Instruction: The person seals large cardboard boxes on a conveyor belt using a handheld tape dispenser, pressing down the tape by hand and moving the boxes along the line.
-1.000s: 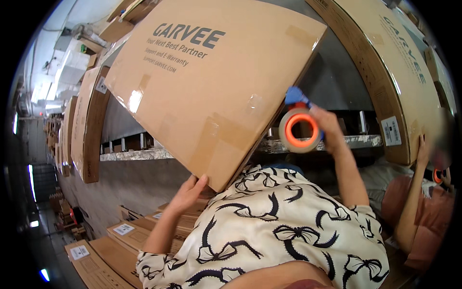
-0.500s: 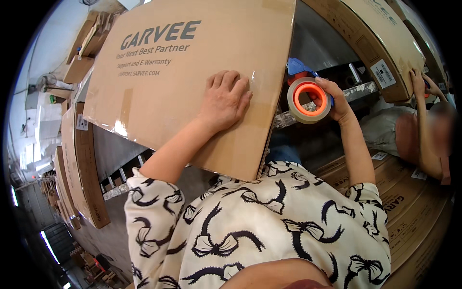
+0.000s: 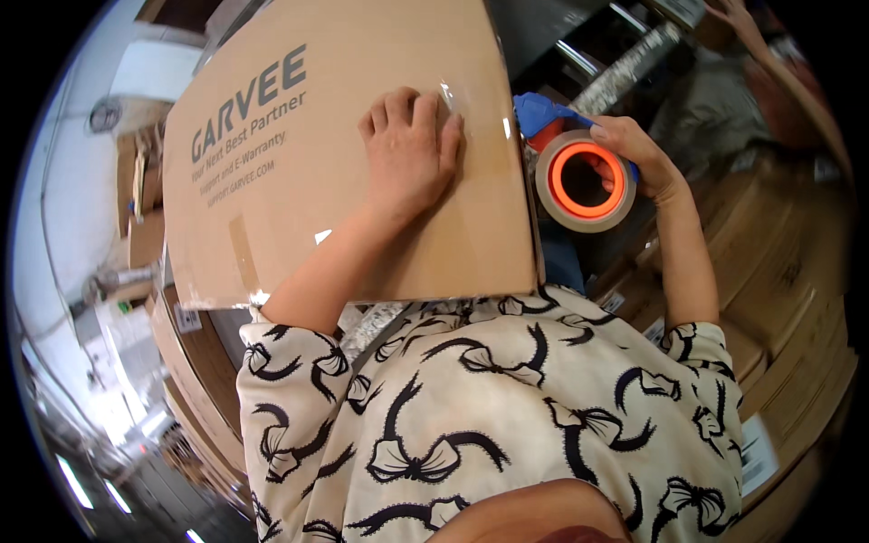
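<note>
A large brown cardboard box (image 3: 389, 54) with dark printing lies in front of me, its near edge close to my shirt. My left hand (image 3: 407, 149) rests on its top near the right side, fingers slightly apart and bent, holding nothing. To the right of the box, my right hand (image 3: 638, 154) is closed around a blue tape dispenser (image 3: 540, 116). A wide roll of tape (image 3: 554, 206) with an orange core sits on the dispenser. The grip is partly hidden behind the roll, and some fingertips show through the core.
Beyond the dispenser runs a worn conveyor rail (image 3: 629, 72) with metal rollers. Stacked brown cartons (image 3: 787, 299) fill the right side. At the upper right is another person's arm (image 3: 797, 90). More cartons (image 3: 195, 362) stand at the left, below a wall fan (image 3: 104, 116).
The box has turned relative to me, its near edge now running across my front. My left hand stays on it. The dispenser remains in my right hand, and the surroundings have swung round.
</note>
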`<action>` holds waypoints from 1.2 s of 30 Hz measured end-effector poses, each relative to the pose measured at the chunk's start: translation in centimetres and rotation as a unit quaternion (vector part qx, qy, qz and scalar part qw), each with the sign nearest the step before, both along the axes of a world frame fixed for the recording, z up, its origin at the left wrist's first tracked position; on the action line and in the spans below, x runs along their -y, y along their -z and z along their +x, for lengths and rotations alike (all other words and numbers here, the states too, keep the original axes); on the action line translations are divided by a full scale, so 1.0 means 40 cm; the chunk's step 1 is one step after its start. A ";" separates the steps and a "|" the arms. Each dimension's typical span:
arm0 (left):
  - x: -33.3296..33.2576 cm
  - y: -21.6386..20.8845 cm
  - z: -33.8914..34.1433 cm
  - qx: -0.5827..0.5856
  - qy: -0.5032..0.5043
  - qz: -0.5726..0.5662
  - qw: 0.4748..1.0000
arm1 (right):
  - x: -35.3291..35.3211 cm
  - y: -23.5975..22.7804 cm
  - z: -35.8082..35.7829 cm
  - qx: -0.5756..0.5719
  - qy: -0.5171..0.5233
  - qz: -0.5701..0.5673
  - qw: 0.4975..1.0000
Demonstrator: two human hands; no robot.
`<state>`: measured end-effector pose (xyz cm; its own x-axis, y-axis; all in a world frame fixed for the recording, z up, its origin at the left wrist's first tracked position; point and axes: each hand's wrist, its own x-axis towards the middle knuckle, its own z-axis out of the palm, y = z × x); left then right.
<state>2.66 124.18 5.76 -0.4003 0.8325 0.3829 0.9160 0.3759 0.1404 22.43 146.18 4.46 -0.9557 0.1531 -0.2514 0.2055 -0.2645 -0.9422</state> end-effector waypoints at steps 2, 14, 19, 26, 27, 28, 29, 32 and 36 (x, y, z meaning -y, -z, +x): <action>0.010 0.019 -0.012 0.004 0.010 0.005 1.000 | 0.075 0.003 0.043 -0.018 0.049 0.026 0.998; 0.020 0.029 -0.022 0.053 0.088 0.040 0.994 | 0.260 0.021 0.249 -0.014 0.178 0.138 0.974; 0.042 0.034 -0.057 0.027 0.073 0.019 0.997 | 0.502 0.034 0.368 -0.065 0.182 0.028 0.981; 0.021 0.030 -0.116 0.136 0.101 0.042 0.985 | 0.731 0.050 0.403 -0.036 0.310 -0.071 0.948; 0.013 0.025 -0.131 0.173 0.097 0.048 0.979 | 0.743 0.041 0.390 -0.020 0.317 -0.091 0.944; 0.007 -0.008 -0.095 0.263 0.089 0.056 0.959 | 0.746 0.014 0.388 -0.003 0.320 -0.130 0.938; 0.002 -0.032 -0.066 0.228 0.163 0.069 0.957 | 0.749 -0.005 0.387 0.013 0.322 -0.169 0.931; -0.022 -0.102 0.053 0.180 0.376 0.060 0.907 | 0.768 0.041 0.350 0.019 0.273 -0.019 0.962; -0.015 -0.104 0.225 0.001 0.574 -0.113 0.811 | 0.675 0.058 0.313 0.009 0.198 0.052 0.979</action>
